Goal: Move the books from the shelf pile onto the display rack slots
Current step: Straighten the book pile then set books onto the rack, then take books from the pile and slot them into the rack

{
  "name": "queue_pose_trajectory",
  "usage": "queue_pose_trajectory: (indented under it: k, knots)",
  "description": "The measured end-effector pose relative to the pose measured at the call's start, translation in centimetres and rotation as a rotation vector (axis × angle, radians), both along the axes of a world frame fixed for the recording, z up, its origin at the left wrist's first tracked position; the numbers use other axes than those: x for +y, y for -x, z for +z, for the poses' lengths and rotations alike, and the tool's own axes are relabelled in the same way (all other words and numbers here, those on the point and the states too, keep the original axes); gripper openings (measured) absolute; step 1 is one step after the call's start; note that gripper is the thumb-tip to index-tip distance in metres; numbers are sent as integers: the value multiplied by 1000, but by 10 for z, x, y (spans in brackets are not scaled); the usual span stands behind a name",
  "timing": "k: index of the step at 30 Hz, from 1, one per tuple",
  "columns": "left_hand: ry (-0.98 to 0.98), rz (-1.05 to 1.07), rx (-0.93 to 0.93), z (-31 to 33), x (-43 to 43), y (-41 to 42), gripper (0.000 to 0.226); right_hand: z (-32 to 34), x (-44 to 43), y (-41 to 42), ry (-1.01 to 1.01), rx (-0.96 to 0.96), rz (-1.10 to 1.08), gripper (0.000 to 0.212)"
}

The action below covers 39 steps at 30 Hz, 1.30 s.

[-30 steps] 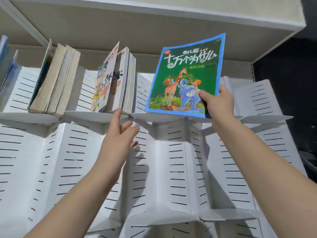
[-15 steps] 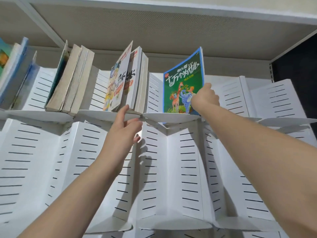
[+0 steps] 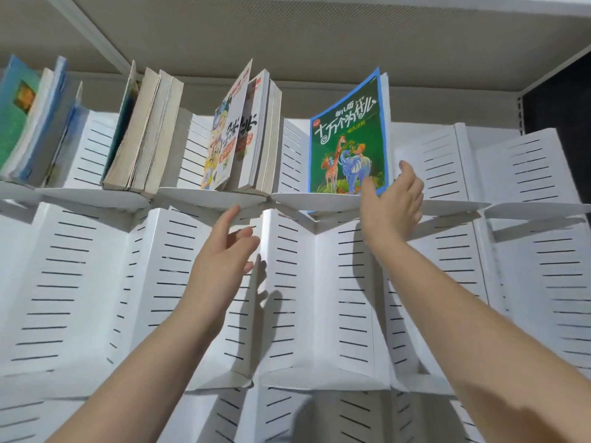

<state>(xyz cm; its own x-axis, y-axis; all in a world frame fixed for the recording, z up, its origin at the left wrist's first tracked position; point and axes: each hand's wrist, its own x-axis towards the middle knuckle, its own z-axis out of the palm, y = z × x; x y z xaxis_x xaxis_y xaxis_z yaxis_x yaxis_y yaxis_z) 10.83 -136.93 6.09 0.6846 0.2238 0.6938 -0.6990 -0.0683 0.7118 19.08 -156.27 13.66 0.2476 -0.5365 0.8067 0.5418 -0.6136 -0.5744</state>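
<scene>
Green animal book (image 3: 348, 135) stands in the display rack's (image 3: 319, 282) top row.
It stands on a white ledge (image 3: 307, 200), leaning a little, in the slot right of the comic books (image 3: 243, 132). Your right hand (image 3: 391, 203) is at its lower right corner, fingers spread wide, gripping nothing. Your left hand (image 3: 220, 254) hovers under the neighbouring ledge, fingers loose and apart.

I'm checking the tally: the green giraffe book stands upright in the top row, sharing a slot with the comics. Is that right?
Not quite. The head view shows the green giraffe book upright in the top row, but alone in its own slot, right of the comics.
</scene>
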Motion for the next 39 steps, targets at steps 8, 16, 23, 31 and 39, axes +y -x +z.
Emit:
queue_pose_trajectory:
  k: [8,16,23,31,39]
  knots:
    - [-291,507,30,-58,38,62,41,-123,74,69,447,138,210,38]
    - [-616,1090,359,-167,192,173,54,-278,213,156,437,261,368,39]
    - [-821,1243,641,-238,376,291,58,-337,404,241,573,498,500,37]
    - [-816,1366,903,-256,557,407,46,-351,636,343,689,453,742,43]
    - [-737,1425,996,-275,735,419,46,-349,855,345,805,511,902,42]
